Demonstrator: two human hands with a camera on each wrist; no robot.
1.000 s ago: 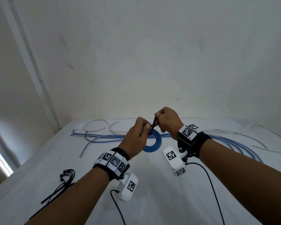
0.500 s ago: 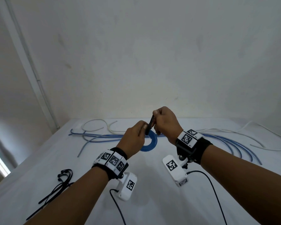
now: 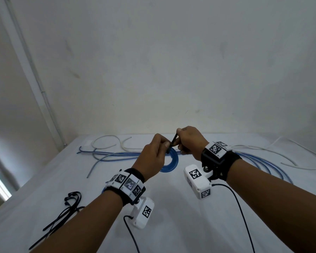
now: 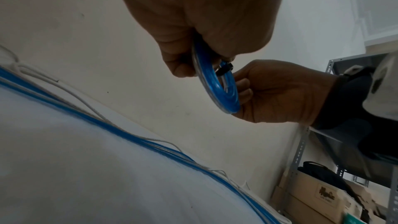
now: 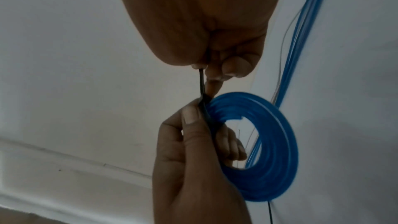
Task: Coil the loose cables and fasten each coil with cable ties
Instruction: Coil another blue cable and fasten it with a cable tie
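tie tail point(image 3: 174, 141) now drawn further up and out by right hand point(image 3: 191, 141), its grip pinching the strap; left hand point(image 3: 153, 157) grips blue coil point(image 3: 170, 164) above bench point(image 3: 171, 207). judged: loop tightening, fastening nearly done; loose blue cables point(image 3: 263, 161) remain.

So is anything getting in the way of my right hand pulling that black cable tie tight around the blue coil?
Nothing visible blocks it. The right hand already pinches the cable tie's tail, while the left hand holds the blue coil at the tie. The space above the tail is free.
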